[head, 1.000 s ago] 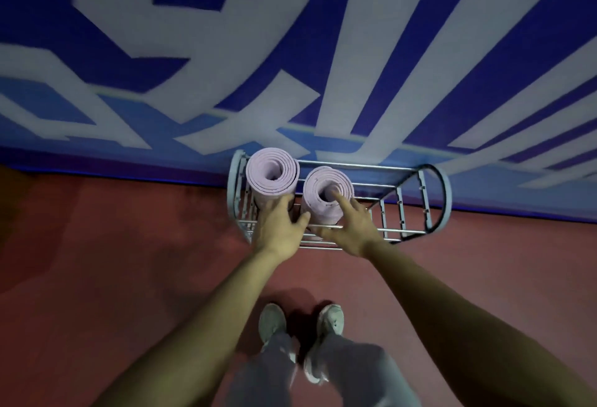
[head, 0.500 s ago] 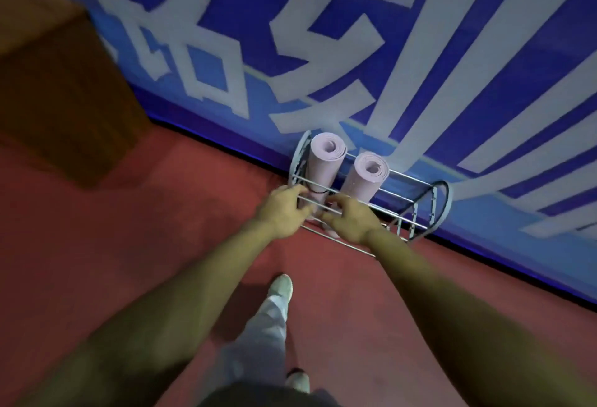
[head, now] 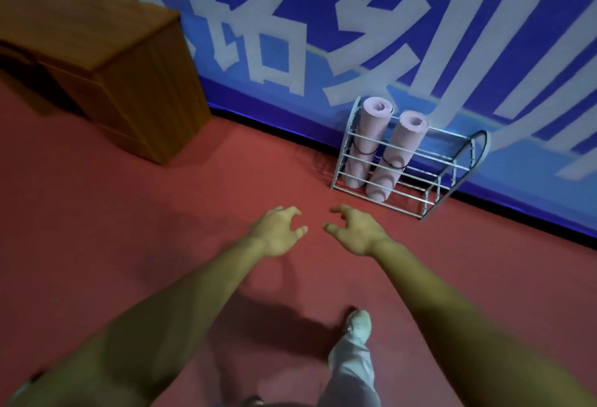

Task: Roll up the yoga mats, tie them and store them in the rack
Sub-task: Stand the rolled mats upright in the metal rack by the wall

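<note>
Red floor [head: 161,213], blue wall [head: 323,3] with white lettering, wooden cabinet [head: 122,61] at far left. The rack [head: 428,203] sits against the wall, ahead of you and to your right.

Two mats stand in its left end, touching side by side: left mat [head: 368,142], right mat [head: 397,154]. Each is rolled, and a dark band [head: 365,151] circles each at mid-height. Their long axes are near upright, with the tops tipped toward the wall.

Your left hand [head: 277,232] and right hand [head: 355,232] hover over bare floor, fingers loosely curled, holding nothing, well apart from the rack. The right hand is nearer.

Judgement: both mats look stored. Any correction means reaching forward and right, gripping across the roll. No other mat is in view.
</note>
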